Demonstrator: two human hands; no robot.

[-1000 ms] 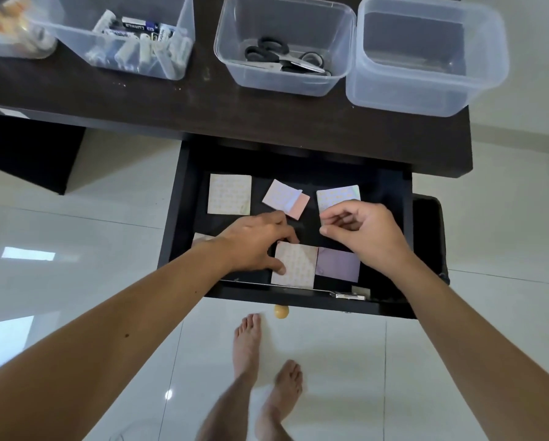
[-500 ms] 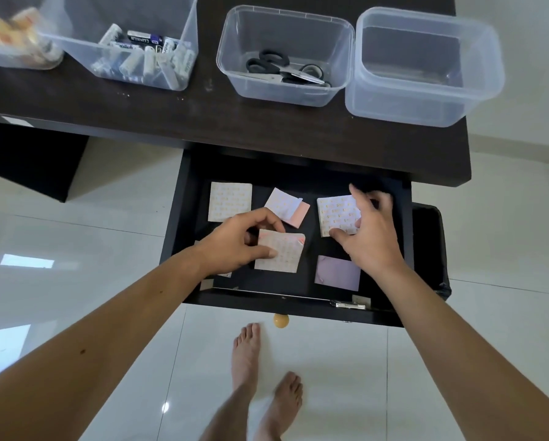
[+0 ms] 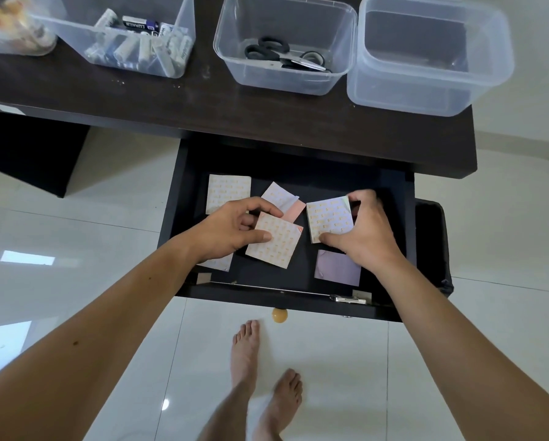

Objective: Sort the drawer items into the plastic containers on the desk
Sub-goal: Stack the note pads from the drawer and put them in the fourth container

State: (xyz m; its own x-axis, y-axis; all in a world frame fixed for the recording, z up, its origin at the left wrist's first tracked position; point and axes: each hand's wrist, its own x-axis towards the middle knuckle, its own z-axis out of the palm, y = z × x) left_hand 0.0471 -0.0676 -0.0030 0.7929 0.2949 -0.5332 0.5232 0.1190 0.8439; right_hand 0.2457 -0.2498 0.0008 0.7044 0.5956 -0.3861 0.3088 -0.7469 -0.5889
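Both pads lifted slightly since earlier. Left hand [image 3: 231, 232] pinches patterned pad [image 3: 274, 240]; right hand [image 3: 367, 232] curls its grip round second pad [image 3: 329, 219], both over drawer [image 3: 298, 173]. Light, bendy paper stacks, probably; hold edges.

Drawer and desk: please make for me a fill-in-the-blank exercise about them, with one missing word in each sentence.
1. The scissors lie in a clear container on the ____.
2. The left hand and the right hand each grip one ____ patterned pad inside the open drawer.
3. The rightmost container on the desk holds ____.
4. The plain purple pad lies just below the ____ hand.

Missing words: desk; square; nothing; right
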